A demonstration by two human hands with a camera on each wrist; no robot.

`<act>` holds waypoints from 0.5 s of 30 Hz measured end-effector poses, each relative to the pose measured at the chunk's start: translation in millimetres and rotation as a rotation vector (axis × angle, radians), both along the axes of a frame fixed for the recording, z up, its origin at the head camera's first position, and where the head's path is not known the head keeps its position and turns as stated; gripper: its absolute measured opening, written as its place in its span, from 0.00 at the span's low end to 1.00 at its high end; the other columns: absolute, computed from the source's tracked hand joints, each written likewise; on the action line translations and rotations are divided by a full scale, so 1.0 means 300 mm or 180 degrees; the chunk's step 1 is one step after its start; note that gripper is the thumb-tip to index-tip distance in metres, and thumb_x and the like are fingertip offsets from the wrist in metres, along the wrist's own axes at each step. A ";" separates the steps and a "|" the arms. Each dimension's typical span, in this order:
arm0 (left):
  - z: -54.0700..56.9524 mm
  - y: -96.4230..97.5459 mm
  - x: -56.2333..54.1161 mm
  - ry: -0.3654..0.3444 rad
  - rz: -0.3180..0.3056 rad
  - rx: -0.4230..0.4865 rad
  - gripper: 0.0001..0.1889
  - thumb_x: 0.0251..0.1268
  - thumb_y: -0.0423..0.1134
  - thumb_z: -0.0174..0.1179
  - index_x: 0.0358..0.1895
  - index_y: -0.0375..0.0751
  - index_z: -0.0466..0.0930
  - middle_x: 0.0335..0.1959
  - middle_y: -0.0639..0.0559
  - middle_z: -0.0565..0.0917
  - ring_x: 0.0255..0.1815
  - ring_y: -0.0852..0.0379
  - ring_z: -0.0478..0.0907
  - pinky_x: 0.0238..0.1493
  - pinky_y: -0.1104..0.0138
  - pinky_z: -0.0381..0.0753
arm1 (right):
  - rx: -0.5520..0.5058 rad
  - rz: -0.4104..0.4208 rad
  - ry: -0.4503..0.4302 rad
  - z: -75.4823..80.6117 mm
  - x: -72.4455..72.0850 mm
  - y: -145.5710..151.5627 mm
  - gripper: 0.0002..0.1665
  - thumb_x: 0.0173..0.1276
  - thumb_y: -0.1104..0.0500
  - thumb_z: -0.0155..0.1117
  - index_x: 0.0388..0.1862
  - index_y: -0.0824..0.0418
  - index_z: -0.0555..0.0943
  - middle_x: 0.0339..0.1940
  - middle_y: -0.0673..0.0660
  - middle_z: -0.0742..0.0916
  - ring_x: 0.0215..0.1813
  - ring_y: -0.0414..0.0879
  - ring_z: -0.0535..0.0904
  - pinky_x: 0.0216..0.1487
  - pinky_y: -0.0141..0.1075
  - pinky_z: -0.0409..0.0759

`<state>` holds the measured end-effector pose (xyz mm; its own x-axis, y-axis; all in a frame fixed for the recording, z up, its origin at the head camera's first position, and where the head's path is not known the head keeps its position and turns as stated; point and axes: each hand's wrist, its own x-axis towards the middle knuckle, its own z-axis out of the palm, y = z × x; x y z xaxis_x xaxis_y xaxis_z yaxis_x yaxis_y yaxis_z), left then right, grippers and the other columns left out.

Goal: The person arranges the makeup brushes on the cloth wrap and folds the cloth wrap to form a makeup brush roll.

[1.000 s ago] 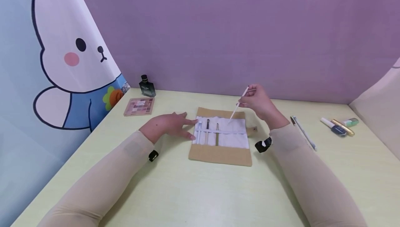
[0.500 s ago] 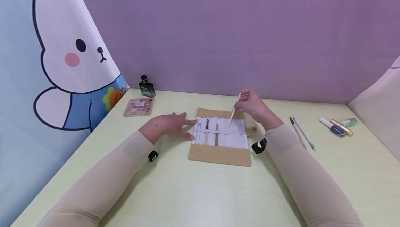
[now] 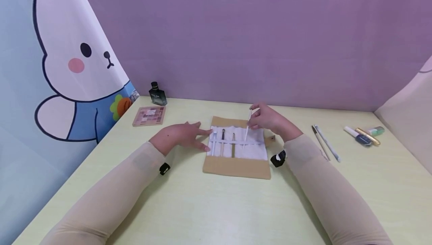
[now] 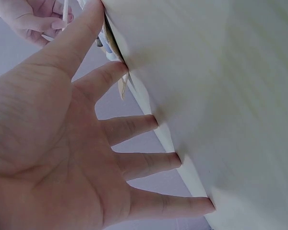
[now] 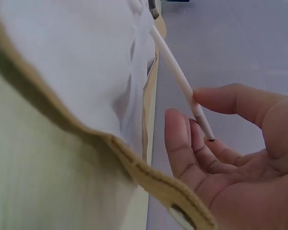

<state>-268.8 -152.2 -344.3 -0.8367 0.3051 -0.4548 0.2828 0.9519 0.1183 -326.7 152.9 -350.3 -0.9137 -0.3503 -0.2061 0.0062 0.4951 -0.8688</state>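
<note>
A tan brush roll (image 3: 236, 167) with a white lining lies unfolded on the table. Several slim makeup brushes (image 3: 233, 145) stand in its left part under a white band. My right hand (image 3: 270, 120) pinches a slim white makeup brush (image 5: 177, 72) between thumb and fingers over the roll's right part. Its lower end reaches past the band, slanting down toward me. My left hand (image 3: 180, 137) is spread flat-fingered at the roll's left edge, thumb and forefinger touching that edge. The left wrist view shows the other fingertips (image 4: 156, 120) resting on the table.
Two pens or brushes (image 3: 326, 142) lie right of the roll. Farther right are several small tubes and bottles (image 3: 364, 136). An eyeshadow palette (image 3: 149, 116) and a dark bottle (image 3: 157, 94) sit at the back left. The roll's strap (image 5: 168, 191) sticks out rightward.
My right hand has moved left and down, bringing the white brush lower over the roll, from above the lining to across the band. My left hand stays in place.
</note>
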 end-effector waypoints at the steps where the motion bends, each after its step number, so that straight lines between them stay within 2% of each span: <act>1: 0.001 0.000 0.001 -0.0005 0.0003 0.0001 0.44 0.70 0.72 0.60 0.85 0.75 0.53 0.92 0.41 0.44 0.89 0.24 0.42 0.85 0.29 0.52 | 0.0041 0.0050 0.0015 -0.001 0.001 0.000 0.44 0.73 0.69 0.65 0.81 0.70 0.56 0.53 0.63 0.80 0.45 0.47 0.86 0.58 0.41 0.88; 5: 0.001 -0.001 0.004 0.0005 -0.0002 0.0018 0.44 0.70 0.72 0.61 0.85 0.74 0.53 0.91 0.40 0.45 0.89 0.24 0.43 0.85 0.29 0.52 | 0.0164 0.0158 0.0048 -0.003 0.003 -0.002 0.43 0.73 0.67 0.67 0.81 0.71 0.57 0.51 0.63 0.81 0.42 0.45 0.84 0.51 0.38 0.88; 15: 0.000 -0.002 0.001 0.0007 0.0025 0.0021 0.44 0.70 0.72 0.61 0.85 0.74 0.54 0.91 0.41 0.45 0.89 0.24 0.43 0.84 0.29 0.52 | 0.0617 0.0239 0.0079 -0.004 0.016 -0.028 0.43 0.73 0.62 0.71 0.80 0.66 0.62 0.54 0.61 0.83 0.46 0.47 0.84 0.52 0.38 0.86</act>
<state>-268.5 -152.9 -344.5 -0.8400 0.3015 -0.4511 0.2756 0.9532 0.1240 -321.9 144.5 -351.4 -0.8920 -0.3737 -0.2542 -0.0572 0.6513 -0.7566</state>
